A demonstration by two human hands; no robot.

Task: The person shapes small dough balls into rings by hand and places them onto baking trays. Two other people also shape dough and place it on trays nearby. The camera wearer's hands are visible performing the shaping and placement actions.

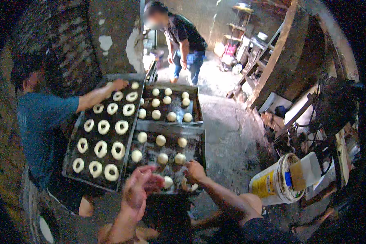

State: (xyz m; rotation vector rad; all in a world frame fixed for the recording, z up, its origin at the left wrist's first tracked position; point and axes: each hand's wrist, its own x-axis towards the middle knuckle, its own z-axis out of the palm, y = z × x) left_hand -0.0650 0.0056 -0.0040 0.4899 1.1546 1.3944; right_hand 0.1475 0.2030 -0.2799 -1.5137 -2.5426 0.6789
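Note:
My left hand (139,185), blurred with fingers loosely extended and nothing visible in it, hovers over the front edge of the lower dark tray (131,134), beside a pale dough ball (167,182). My right hand (195,171) has its fingers curled at that tray's right side, just above a dough ring (190,187); what they hold is hidden. Other dough balls (160,140) sit spaced on this tray. Behind it is another tray (168,122) of balls. On the left, a long tray (71,175) carries several dough rings (103,127) and a ball or so.
A co-worker in teal (42,126) reaches an arm over the long tray's far end. Another person (185,36) bends forward beyond the trays. At right stand a white bucket (264,183) with a board on top, a dark metal frame (329,114) and cluttered shelves (240,36) farther back.

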